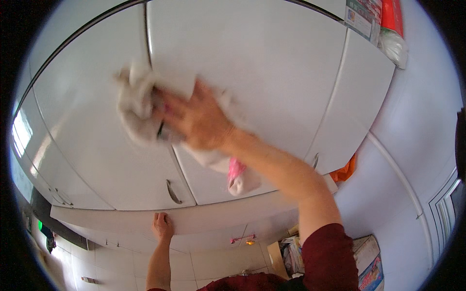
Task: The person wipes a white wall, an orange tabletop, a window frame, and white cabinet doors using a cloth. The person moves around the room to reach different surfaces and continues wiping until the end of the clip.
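Note:
My right hand (200, 120), blurred by motion, presses a whitish cloth (136, 109) against the glossy white cabinet doors (255, 65). The cloth lies partly under the palm and fingers; a part with a pink patch hangs below the forearm. Beneath it is the gap between two doors, with a curved metal handle (174, 191) at the lower edge of the left one. Lower down, my left hand (163, 226) rests with curled fingers on the pale ledge (218, 218) below the doors. Whether it grips the edge or anything else cannot be told.
At the upper right, a printed box (364, 18), a red item and a clear plastic bag (393, 45) sit on the cabinet top. An orange bag (344, 170) shows by its lower right corner. A pipe (397, 171) runs along the wall. Open cardboard boxes (278, 260) stand on the tiled floor.

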Available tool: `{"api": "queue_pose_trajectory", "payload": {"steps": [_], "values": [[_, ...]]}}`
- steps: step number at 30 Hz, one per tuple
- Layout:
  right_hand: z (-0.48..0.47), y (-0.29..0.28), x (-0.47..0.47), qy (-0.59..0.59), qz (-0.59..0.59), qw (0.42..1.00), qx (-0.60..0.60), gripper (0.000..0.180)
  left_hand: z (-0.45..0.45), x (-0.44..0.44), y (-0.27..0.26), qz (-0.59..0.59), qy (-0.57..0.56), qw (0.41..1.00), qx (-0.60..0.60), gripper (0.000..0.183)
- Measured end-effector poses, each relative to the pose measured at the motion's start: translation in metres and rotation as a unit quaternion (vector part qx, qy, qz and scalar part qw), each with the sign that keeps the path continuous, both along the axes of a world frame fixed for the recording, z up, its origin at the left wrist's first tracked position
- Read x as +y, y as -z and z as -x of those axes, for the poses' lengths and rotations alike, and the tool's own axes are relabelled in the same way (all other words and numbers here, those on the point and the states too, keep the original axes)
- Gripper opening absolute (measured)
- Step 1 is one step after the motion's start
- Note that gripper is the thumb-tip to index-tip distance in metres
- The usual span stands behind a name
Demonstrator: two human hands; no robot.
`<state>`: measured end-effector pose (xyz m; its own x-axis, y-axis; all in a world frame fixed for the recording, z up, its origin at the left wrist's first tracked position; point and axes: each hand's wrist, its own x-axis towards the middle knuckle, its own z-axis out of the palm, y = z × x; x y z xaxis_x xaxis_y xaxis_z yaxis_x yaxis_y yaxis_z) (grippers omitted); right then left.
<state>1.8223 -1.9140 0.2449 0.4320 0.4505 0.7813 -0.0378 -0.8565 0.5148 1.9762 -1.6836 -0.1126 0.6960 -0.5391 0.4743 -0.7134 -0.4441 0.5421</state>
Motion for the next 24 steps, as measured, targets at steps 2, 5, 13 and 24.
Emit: {"api": "queue_pose_trajectory", "payload": {"steps": [2,5,13,24], "values": [[0.034,-0.063,-0.023,0.098,-0.021,0.989,-0.113,0.061,0.000,0.010,-0.013,-0.005,-0.013,1.000,-0.009,0.004],[0.120,-0.114,-0.093,0.109,-0.076,0.943,-0.306,0.070,0.003,0.007,-0.006,-0.016,-0.015,1.000,-0.002,0.004],[0.110,0.071,-0.054,0.253,-0.231,0.910,-0.234,0.096,0.015,-0.006,-0.016,-0.054,-0.050,0.997,-0.035,0.007],[0.124,0.192,-0.062,0.140,-0.279,0.945,-0.100,0.054,0.000,0.011,-0.005,-0.040,-0.045,0.997,-0.051,0.007]]}}
